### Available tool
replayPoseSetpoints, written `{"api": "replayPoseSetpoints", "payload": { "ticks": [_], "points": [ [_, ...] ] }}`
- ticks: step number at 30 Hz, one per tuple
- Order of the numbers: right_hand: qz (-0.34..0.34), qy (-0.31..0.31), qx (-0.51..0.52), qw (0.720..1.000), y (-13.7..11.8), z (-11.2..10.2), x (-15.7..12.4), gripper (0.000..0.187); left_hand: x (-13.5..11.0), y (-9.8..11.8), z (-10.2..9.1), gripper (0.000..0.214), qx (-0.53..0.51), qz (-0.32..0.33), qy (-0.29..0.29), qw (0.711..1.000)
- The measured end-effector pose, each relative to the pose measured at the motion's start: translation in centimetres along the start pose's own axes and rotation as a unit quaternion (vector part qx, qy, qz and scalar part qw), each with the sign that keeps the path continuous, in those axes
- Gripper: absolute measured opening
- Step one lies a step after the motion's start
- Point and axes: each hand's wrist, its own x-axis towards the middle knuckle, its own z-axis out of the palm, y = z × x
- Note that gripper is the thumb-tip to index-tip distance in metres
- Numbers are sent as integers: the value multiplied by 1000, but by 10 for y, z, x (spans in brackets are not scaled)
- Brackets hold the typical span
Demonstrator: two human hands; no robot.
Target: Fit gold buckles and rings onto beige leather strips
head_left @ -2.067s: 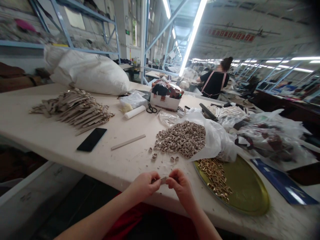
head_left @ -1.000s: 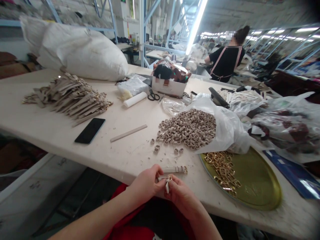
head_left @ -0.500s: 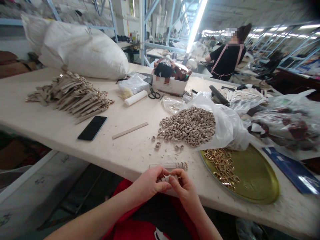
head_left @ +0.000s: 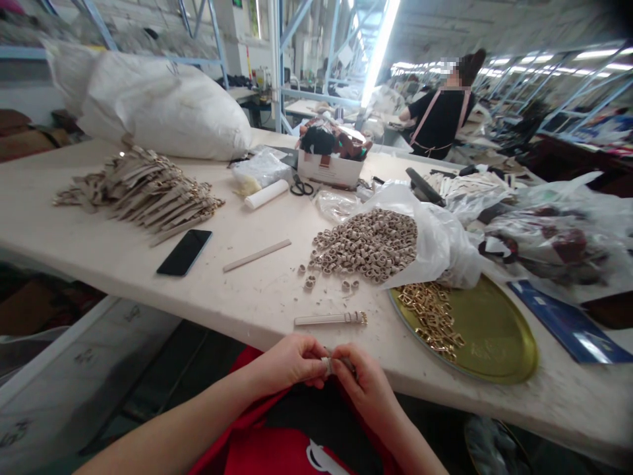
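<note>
My left hand [head_left: 301, 359] and my right hand [head_left: 353, 371] meet at the table's front edge, fingers pinched. Between them shows a pale beige strap piece [head_left: 327, 365], mostly covered by my fingers; whether a loop or buckle is on it I cannot make out. Just beyond my hands lies a beige strap [head_left: 326, 319] with loops and gold metal at its right end. A heap of small beige loops [head_left: 368, 244] spills from a clear plastic bag [head_left: 440, 241]. Gold buckles [head_left: 430, 316] lie on a round olive-gold tray [head_left: 499, 336] to the right.
At the left are a pile of beige straps [head_left: 153, 188] and a phone [head_left: 184, 253]. A single strip [head_left: 257, 255] lies mid-table. Farther back are scissors [head_left: 301, 187], a white box [head_left: 329, 169] and a big white sack [head_left: 163, 109]. Another person [head_left: 440, 119] stands in the background.
Both hands have drawn slightly down toward my body, still holding the strap piece. The strap behind them now shows in full. The view has shifted a little.
</note>
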Motion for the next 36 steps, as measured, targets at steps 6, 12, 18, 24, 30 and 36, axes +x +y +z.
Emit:
{"api": "replayPoseSetpoints", "payload": {
  "ticks": [6,12,18,24,30,36],
  "points": [
    [56,-1,60,997,3,6,-6,14,5,-2,12,23,1,11,12,1000],
    [131,124,134,974,6,26,-6,21,11,1,4,26,89,-7,1,996],
    [120,141,60,981,7,27,-1,18,15,5,-2,34,211,13,-4,977],
    [116,148,60,980,11,25,2,18,24,7,-2,32,197,6,-26,980],
    [92,151,59,982,16,25,13,18,22,16,-14,32,158,-24,-59,985],
    [87,118,29,989,18,24,12,20,27,13,-10,32,213,-5,-32,977]
  ]
}}
